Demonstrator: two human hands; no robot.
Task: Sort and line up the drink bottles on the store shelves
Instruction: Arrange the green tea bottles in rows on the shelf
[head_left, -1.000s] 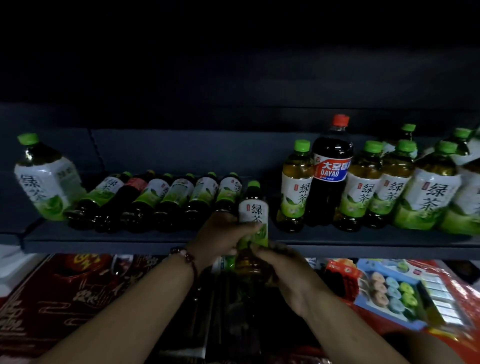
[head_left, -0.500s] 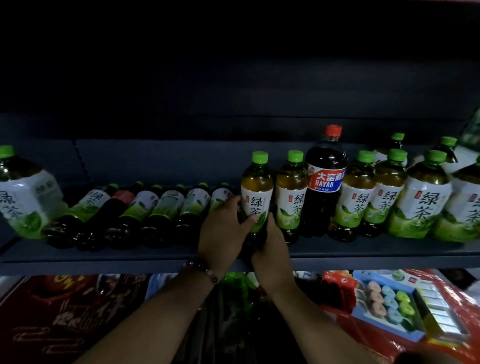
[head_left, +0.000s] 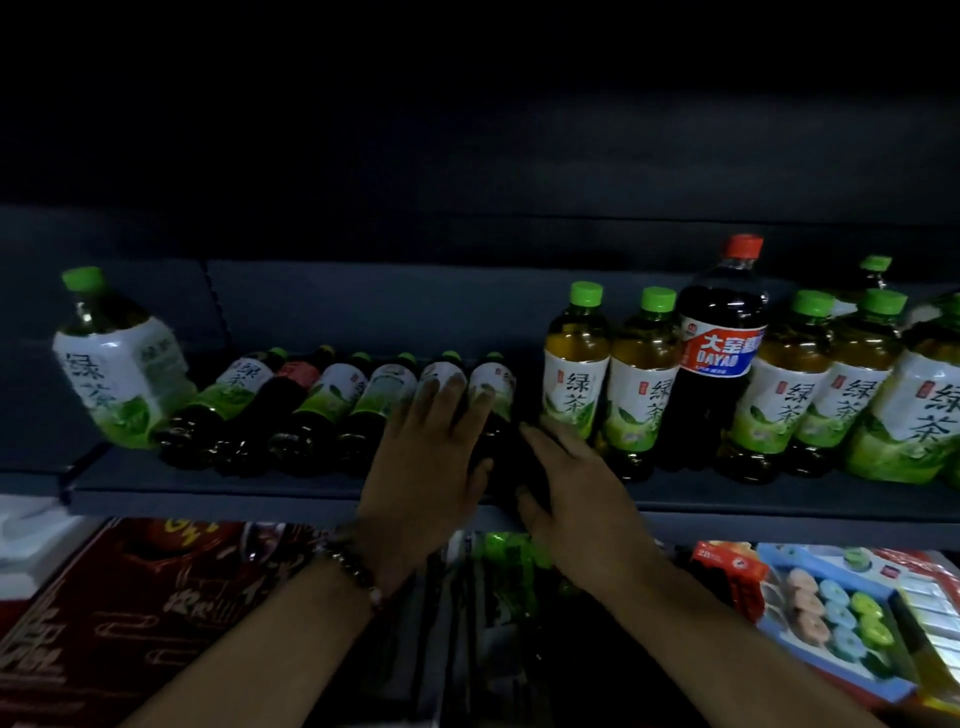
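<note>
— Left hand (head_left: 426, 467)? Fingers straight, resting on lying bottles (head_left: 470, 384) at nine o'clock of upright green tea bottle (head_left: 574, 364).
— Right hand (head_left: 571, 488)? Spread flat on shelf (head_left: 208, 491) (probably steadying).

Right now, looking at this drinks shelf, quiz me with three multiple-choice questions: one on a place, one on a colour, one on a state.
1. Where does the cola bottle stand?
A. Among the upright tea bottles
B. At the shelf's left end
C. On the floor

2. What colour is the cola bottle's cap?
A. Green
B. Red
C. White

3. How do the small bottles left of the hands sit?
A. Upright
B. Stacked in a box
C. Lying on their sides

Answers: 1 A, green-capped teas flank it on both sides. 2 B, its cap is red above the dark drink. 3 C, they lie side by side, caps toward the back, the left hand resting on them.
</note>
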